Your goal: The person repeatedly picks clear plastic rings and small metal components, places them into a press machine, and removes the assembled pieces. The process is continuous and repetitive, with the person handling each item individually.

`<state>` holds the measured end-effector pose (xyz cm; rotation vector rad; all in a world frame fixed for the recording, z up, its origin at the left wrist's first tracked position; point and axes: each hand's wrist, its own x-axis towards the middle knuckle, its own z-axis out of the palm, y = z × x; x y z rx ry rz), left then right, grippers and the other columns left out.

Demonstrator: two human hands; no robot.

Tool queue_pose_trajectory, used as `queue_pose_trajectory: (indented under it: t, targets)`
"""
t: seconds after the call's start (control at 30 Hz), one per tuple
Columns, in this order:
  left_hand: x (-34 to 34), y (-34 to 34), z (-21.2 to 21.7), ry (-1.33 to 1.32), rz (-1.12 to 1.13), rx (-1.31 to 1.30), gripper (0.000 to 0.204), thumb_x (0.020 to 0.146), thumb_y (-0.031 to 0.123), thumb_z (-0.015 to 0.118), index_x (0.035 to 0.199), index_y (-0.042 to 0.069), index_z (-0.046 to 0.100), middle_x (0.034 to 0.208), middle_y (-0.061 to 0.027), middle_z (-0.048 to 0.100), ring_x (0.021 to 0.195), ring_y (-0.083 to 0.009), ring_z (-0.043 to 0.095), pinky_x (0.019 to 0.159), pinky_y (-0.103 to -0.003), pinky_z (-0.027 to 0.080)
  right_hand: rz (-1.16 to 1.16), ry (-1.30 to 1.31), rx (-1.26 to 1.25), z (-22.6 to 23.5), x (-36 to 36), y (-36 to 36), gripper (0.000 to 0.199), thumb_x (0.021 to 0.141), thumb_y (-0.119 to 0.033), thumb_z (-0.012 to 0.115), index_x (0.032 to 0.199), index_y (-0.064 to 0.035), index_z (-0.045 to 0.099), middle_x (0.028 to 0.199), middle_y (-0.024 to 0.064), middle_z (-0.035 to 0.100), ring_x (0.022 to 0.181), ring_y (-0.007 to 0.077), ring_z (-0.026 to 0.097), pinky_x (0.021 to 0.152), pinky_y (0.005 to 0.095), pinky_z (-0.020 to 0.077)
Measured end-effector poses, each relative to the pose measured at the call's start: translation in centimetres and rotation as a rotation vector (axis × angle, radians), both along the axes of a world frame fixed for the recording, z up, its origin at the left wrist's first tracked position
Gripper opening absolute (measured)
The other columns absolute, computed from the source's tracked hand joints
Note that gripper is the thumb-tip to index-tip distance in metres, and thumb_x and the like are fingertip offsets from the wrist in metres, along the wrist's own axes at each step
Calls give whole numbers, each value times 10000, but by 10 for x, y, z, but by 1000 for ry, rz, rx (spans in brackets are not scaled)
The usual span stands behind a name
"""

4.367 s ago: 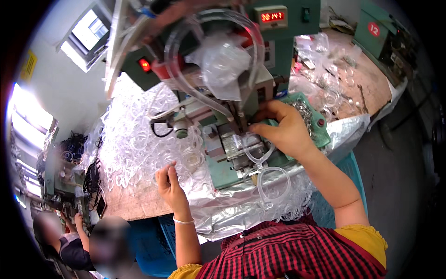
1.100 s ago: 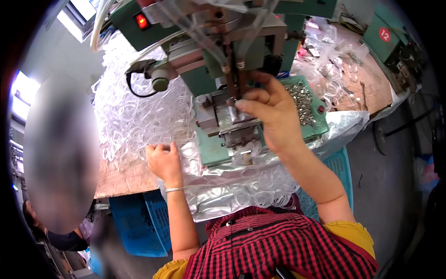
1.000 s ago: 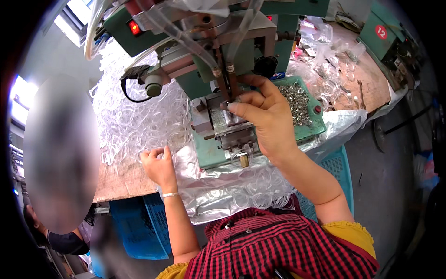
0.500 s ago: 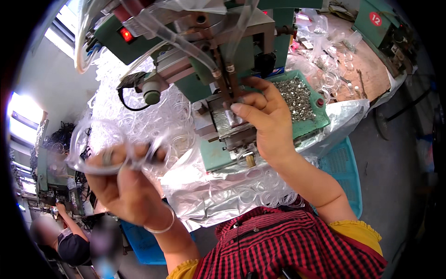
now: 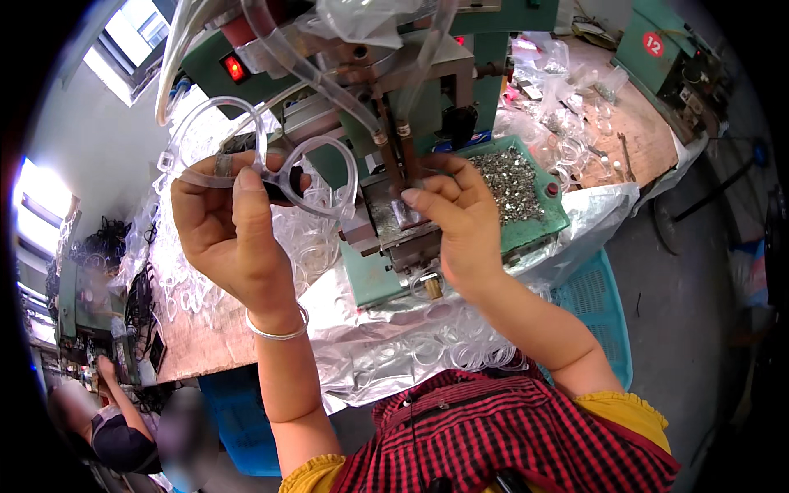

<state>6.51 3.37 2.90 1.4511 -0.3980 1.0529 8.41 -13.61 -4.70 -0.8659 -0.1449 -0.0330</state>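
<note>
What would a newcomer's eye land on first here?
Probably the clear two-ringed plastic frame held up in the left hand, at left. Next, the green tray of shiny metal bits beyond the right hand, which reaches into the green machine. Then the heap of clear plastic rings behind the left hand.

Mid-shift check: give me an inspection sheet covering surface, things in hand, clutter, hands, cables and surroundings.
Surface: wooden table, partly covered by silvery sheeting.
Things in hand: clear two-ring frame, held up left of the green machine.
Clutter: heap of clear rings left of the machine; plastic bags at far right; small metal parts in a green tray.
Hands: left hand grips the frame; right hand has fingertips at the machine's metal block, grip unclear.
Cables: dark tangle at far left; clear tubes on the machine.
Surroundings: another person, lower left; blue basket, right.
</note>
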Motion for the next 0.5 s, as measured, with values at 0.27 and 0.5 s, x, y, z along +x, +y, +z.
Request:
queue_pose_trajectory:
  t: [0.27,0.5]
  targets:
    - [-45,1,-25,-75,45,39,149,896,-13,492,1044,-27,499,883,-187,623,755,-236,653,633,-372,584,-77,-106,-235,-10,8,-6,108,821,-13,649,924,15,663,873,37,659,815,71,581,754,226,467]
    - [-16,-1,-11,-48,-82,-54,175,885,-9,525,1057,-6,491,926,-187,617,813,-260,655,671,-405,609,-61,-19,73,-9,-2,10,314,832,46,642,1099,5,482,904,61,653,825,74,594,741,198,451]
